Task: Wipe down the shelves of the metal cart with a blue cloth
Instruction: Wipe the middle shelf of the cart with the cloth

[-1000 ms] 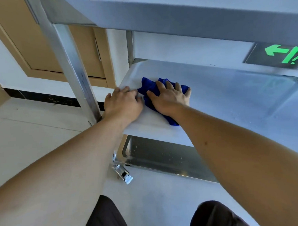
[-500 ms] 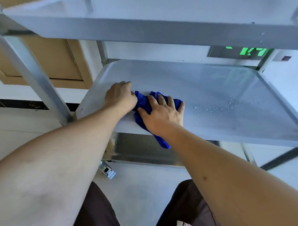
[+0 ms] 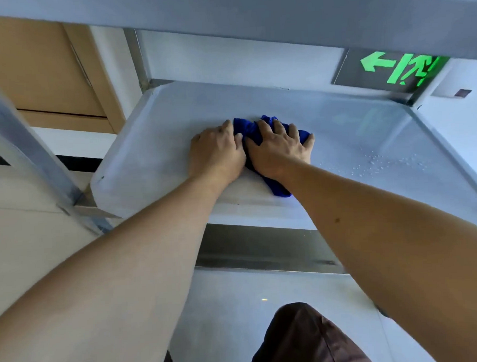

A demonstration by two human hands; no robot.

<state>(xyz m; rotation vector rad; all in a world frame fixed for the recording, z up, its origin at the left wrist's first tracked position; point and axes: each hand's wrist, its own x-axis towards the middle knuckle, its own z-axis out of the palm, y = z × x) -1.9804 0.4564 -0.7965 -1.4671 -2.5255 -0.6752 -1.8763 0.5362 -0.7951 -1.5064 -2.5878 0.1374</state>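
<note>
While your two hands sit side by side and touching on the middle shelf (image 3: 154,157) of the metal cart, both of them press down on the blue cloth (image 3: 247,129). Your left hand (image 3: 217,151) lies with its fingers curled over the cloth's left edge, knuckles up. Your right hand (image 3: 281,149) is spread flat, fingers fanned out over the bulk of the cloth, pinning it to the metal rather than gripping it. Blue fabric shows between the two hands, past the fingertips on the far side, and in a tail that sticks out under your right wrist toward the near rim of the shelf.

The cloth sits roughly midway across the shelf, a little nearer the near edge than the far one. To the right of your right hand, well apart from the cloth, a scatter of water droplets (image 3: 381,163) beads on the surface. The shelf is a shallow tray with rounded corners and a raised rim.

Above your hands the underside of the top shelf (image 3: 252,18) crosses the view. A slanted metal leg (image 3: 20,152) of the cart runs down the left side. Below the near rim you can see the edge of the bottom shelf (image 3: 262,248). On the far right, a green exit sign (image 3: 399,68) glows on the wall. At the bottom your dark-trousered knee (image 3: 307,339) shows over the pale floor (image 3: 237,304).
</note>
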